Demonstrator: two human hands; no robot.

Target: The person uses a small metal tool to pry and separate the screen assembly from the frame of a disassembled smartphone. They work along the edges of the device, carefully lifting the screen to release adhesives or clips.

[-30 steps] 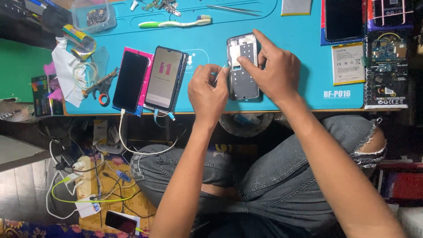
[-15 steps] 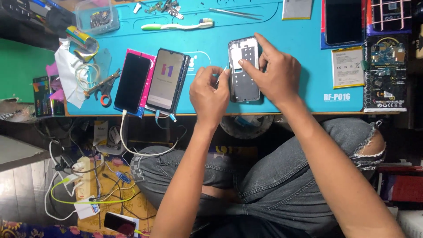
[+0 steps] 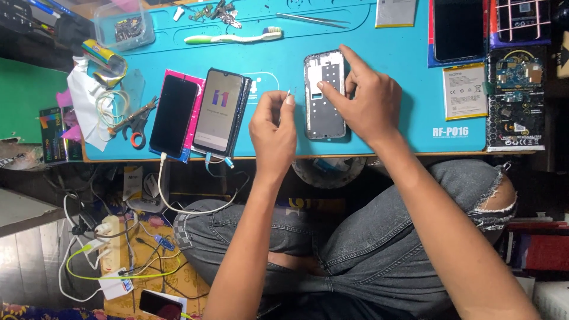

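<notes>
We are repairing an opened phone (image 3: 324, 95) lying on the blue surface (image 3: 391, 77). Our right hand (image 3: 361, 101) is steadying it, fingers spread. Our left hand (image 3: 274, 127) is pinching a thin tool (image 3: 283, 106) beside it, likely needing careful placement next.

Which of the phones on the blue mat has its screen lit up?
The second phone from the left, lying beside the left hand. Its screen glows pale, while the phone on the pink sheet is dark and the opened phone frame under the right hand shows none.

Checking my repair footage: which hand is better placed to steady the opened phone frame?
Right. The right hand already rests on the phone frame; the left hand is beside it, pinching a thin tool.
</notes>
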